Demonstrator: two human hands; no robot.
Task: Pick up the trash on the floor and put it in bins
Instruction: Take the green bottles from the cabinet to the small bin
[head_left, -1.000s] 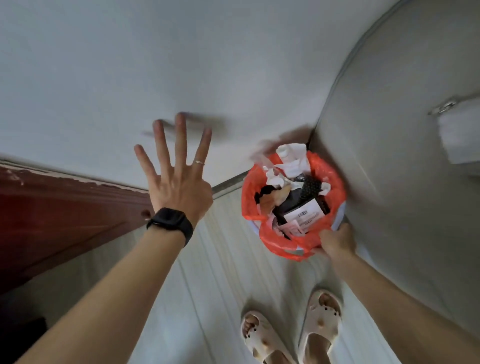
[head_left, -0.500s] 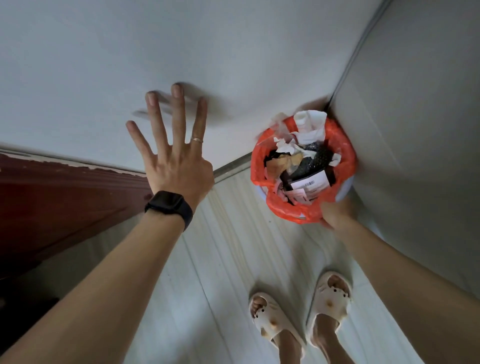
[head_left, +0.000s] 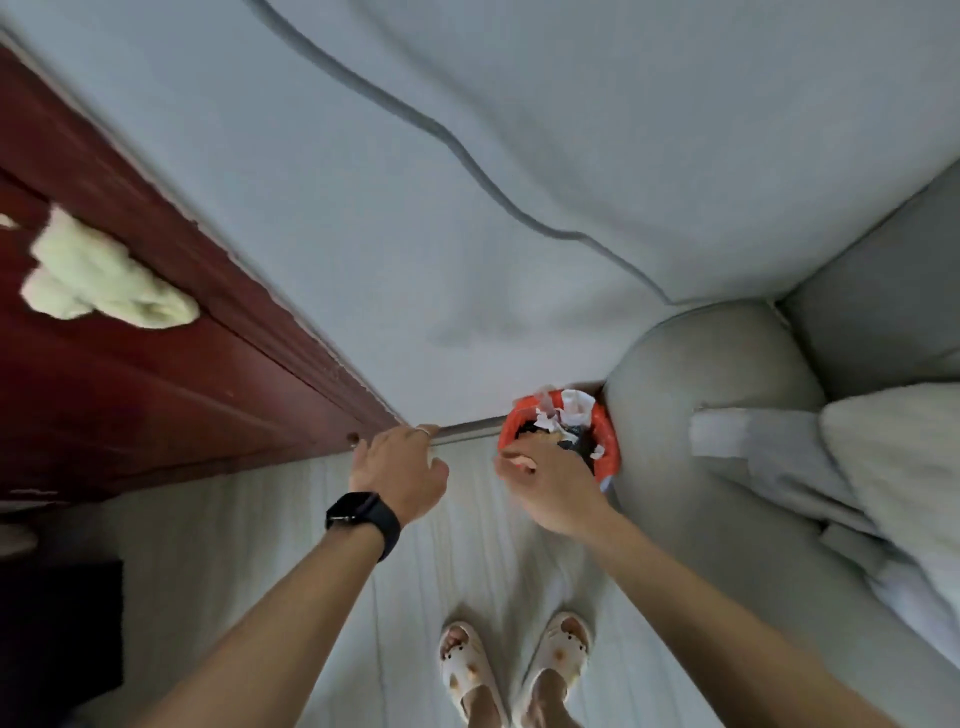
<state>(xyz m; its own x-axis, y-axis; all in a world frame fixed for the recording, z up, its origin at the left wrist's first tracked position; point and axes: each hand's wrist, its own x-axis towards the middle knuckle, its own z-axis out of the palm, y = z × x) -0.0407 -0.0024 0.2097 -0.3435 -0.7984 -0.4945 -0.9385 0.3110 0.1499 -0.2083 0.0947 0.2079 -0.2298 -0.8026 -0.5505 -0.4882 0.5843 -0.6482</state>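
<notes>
A small bin lined with an orange-red bag (head_left: 609, 441) stands on the pale floor, against the wall and the sofa arm. Crumpled white paper and dark trash (head_left: 574, 404) fill it to the rim. My right hand (head_left: 553, 491) hovers in front of the bin's near left side and hides part of it. Its fingers are loosely curled and I see nothing in them. My left hand (head_left: 400, 470), with a black watch on the wrist, hangs to the left of the bin with relaxed fingers and holds nothing.
A grey sofa arm (head_left: 717, 374) bulges right of the bin, with a white cushion (head_left: 893, 467) on the seat. A dark red wooden door (head_left: 156, 389) runs along the left with a pale cloth (head_left: 104, 275) on it. My feet in cream slippers (head_left: 465, 670) stand on the floor.
The view has risen far above the bin, which now looks small. My left hand dropped off the wall and its fingers relaxed. My right hand came off the bin's near rim.
</notes>
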